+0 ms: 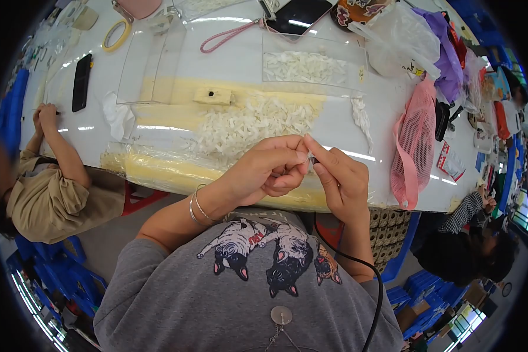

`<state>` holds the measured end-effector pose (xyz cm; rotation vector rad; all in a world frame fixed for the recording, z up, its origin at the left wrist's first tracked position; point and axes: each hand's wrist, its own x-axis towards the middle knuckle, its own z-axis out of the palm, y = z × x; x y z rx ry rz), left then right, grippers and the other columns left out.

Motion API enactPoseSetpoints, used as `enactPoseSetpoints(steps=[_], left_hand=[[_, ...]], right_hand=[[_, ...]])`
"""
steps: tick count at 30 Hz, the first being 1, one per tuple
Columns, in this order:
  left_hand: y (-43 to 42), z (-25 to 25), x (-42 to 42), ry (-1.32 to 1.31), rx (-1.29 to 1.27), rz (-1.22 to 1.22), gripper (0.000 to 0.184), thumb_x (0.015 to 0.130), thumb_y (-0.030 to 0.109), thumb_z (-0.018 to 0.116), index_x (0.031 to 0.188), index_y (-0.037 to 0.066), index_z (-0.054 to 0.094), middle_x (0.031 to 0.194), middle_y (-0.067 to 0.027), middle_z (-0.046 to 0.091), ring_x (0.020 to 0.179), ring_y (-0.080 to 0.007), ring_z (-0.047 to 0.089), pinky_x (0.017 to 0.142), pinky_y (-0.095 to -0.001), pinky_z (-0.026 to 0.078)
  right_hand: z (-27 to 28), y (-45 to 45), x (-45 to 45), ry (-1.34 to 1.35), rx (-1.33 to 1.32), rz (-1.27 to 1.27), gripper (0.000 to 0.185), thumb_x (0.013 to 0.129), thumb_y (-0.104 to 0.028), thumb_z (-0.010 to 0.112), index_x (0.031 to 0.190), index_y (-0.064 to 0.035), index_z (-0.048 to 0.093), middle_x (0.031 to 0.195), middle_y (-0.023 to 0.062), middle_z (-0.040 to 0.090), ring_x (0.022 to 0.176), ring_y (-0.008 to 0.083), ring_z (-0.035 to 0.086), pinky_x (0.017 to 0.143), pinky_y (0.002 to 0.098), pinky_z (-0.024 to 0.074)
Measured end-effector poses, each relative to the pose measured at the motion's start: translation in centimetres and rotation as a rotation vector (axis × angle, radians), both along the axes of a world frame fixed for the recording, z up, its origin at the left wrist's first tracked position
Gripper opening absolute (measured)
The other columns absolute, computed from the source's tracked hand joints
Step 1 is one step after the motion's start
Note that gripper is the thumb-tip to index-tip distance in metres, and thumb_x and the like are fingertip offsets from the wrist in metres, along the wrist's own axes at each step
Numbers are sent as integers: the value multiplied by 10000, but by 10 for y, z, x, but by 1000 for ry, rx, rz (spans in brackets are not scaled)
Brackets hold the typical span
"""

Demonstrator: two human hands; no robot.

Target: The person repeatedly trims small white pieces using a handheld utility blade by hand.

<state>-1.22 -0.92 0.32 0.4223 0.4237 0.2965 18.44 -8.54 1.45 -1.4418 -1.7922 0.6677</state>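
Note:
My left hand point(270, 167), with bracelets at its wrist, is held above the table's near edge, its fingers curled and the thumb pressed on the forefinger. Close against it, my right hand point(345, 179) pinches with forefinger and thumb. Between the fingertips of both hands shows a small whitish piece point(311, 158), mostly covered by the fingers; its exact kind is too small to make out. Just beyond the hands lies a loose pile of short white strips point(252, 126) on the table. Behind the pile sits a small yellowish block point(214, 97) with a dark hole in it.
A clear shallow tray point(304, 66) holds more white strips. Left stand a clear box point(149, 64), a phone point(82, 83) and a tape roll point(117, 35). A pink mesh bag point(413, 144) hangs over the right edge. At left, another person's hands point(46, 120) rest on the table.

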Motion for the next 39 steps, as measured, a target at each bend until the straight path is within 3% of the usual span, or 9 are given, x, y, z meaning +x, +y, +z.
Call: enactPoseSetpoints(steps=[4, 7, 28, 31, 37, 39], left_hand=[[-1, 2, 2, 21, 3, 20, 172, 1030, 181, 487, 932, 47, 534, 592, 14, 411, 479, -40, 290, 422, -213, 200], [-1, 2, 2, 29, -2, 20, 171, 1028, 180, 488, 930, 48, 534, 592, 15, 410, 481, -40, 291, 422, -212, 200], [-1, 5, 2, 62, 28, 51, 159, 1024, 160, 497, 927, 39, 529, 603, 18, 416, 484, -43, 314, 428, -223, 204], [-3, 1, 2, 67, 30, 50, 160, 1024, 159, 496, 925, 38, 530, 606, 21, 417, 485, -42, 312, 429, -222, 203], [-3, 4, 0, 78, 35, 61, 161, 1031, 158, 498, 919, 45, 525, 627, 26, 424, 492, -39, 314, 435, -220, 200], [-5, 3, 1, 84, 45, 48, 165, 1034, 164, 501, 915, 52, 521, 636, 26, 430, 497, -38, 317, 439, -220, 200]], right_hand=[[-1, 0, 0, -21, 3, -22, 484, 866, -15, 687, 1342, -102, 669, 671, 77, 546, 562, 204, 531, 531, 315, 426], [0, 1, -5, 140, -12, -18, 478, 870, -16, 684, 1339, -112, 674, 656, 69, 526, 548, 200, 516, 523, 316, 413], [-4, 1, -5, 96, 2, -23, 470, 879, -34, 691, 1344, -102, 667, 676, 77, 560, 554, 209, 539, 523, 319, 430], [-3, 1, -1, -44, -11, -34, 470, 878, -38, 694, 1344, -101, 667, 674, 78, 559, 556, 212, 540, 523, 316, 428], [-8, 0, -8, 117, 27, -35, 434, 890, -43, 689, 1322, -87, 675, 693, 84, 560, 567, 220, 541, 524, 315, 425], [-9, 2, -8, 34, 19, -118, 406, 910, -43, 682, 1315, -73, 675, 712, 70, 577, 576, 180, 536, 540, 300, 426]])
